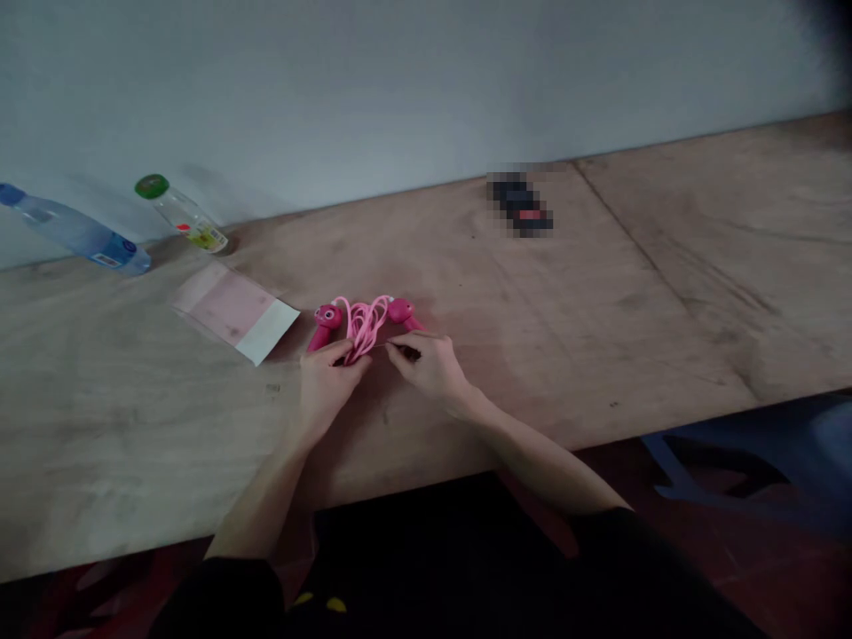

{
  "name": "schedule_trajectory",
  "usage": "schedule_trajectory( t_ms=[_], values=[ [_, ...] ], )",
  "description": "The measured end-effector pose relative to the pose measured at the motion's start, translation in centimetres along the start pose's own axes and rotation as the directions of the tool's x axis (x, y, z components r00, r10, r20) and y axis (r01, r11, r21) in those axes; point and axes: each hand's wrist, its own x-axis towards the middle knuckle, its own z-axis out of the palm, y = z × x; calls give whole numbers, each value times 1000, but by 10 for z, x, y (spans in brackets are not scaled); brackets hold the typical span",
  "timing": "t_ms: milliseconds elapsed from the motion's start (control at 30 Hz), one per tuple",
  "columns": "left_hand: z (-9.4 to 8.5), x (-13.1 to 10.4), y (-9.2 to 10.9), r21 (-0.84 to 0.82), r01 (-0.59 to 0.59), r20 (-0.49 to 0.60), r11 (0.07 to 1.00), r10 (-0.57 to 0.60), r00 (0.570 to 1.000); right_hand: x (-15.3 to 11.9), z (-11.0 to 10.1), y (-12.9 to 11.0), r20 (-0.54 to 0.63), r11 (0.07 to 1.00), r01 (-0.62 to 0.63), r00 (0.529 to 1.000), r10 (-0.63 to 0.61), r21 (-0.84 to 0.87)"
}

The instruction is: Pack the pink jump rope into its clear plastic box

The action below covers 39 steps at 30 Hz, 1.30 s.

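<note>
A pink jump rope (363, 321) lies bundled on the wooden table, its cord looped between two darker pink handles, the left one bearing a face with eyes. My left hand (327, 380) is closed around the lower end of the coiled cord, close to the left handle. Just right of the coils, my right hand (431, 362) pinches the end of a thin strand that stretches toward the bundle. What the strand is made of is too small to tell. The right handle's lower part is hidden behind my right hand.
Left of the rope lies a pink and white flat package (232, 311) on the table (532, 337). Behind it, a green-capped bottle (186, 217) and a blue plastic bottle (80, 232) stand near the wall. A blurred-out dark object (521, 206) rests toward the back.
</note>
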Motion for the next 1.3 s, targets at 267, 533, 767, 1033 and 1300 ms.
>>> schedule_trajectory(
  t_ms=[267, 533, 767, 1033, 1300],
  values=[
    [18, -6, -23, 156, -264, 124, 952, 246, 961, 0, 15, 11, -86, 984, -161, 982, 167, 70],
    [4, -10, -19, 272, -387, 175, 881, 350, 920, 1, 16, 16, -43, 986, -162, 986, 164, 48],
    [-15, -5, -38, 309, -108, 63, 945, 93, 994, 1, 12, 16, -45, 997, -79, 996, 78, -22],
    [-9, 1, -31, 558, 31, 179, 829, -156, 971, 0, 14, 15, -14, 990, -136, 991, 136, 48],
    [3, 4, -33, 282, 145, 81, 948, -175, 981, 8, 19, 16, 99, 876, -295, 955, 278, 381]
  ],
)
